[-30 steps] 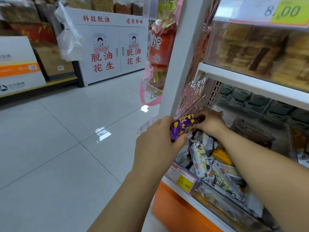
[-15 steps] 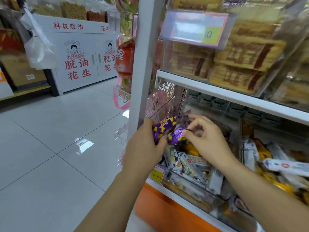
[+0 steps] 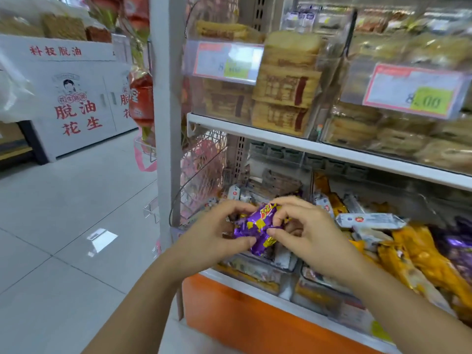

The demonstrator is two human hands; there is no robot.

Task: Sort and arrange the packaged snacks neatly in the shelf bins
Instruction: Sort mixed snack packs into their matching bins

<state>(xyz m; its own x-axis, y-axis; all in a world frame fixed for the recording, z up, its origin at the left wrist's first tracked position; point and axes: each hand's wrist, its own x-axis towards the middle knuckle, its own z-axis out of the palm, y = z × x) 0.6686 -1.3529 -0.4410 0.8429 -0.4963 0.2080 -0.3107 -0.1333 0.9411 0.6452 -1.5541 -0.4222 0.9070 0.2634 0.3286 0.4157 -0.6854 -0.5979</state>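
Observation:
Purple and yellow snack packets [image 3: 258, 226] are held between both hands above the leftmost clear shelf bin [image 3: 258, 270]. My left hand [image 3: 212, 236] grips them from the left, thumb underneath. My right hand [image 3: 304, 231] pinches them from the right with curled fingers. Under the hands the bin holds white wrapped snacks [image 3: 240, 194]. The neighbouring bin to the right carries orange packets [image 3: 419, 254], a white bar [image 3: 370, 221] lying on top, and purple packets [image 3: 459, 254] at the far right.
A white shelf post [image 3: 166, 123] stands just left of the bins. The upper shelf [image 3: 306, 146] holds clear bins of brown cakes with price tags [image 3: 227, 62]. An orange base panel [image 3: 250, 320] runs below. Grey tiled floor [image 3: 63, 213] and a white cabinet [image 3: 76, 103] lie to the left.
The view has swung right and nearer to the shelf. My two hands have come together, both now holding the purple packets in front of the bin.

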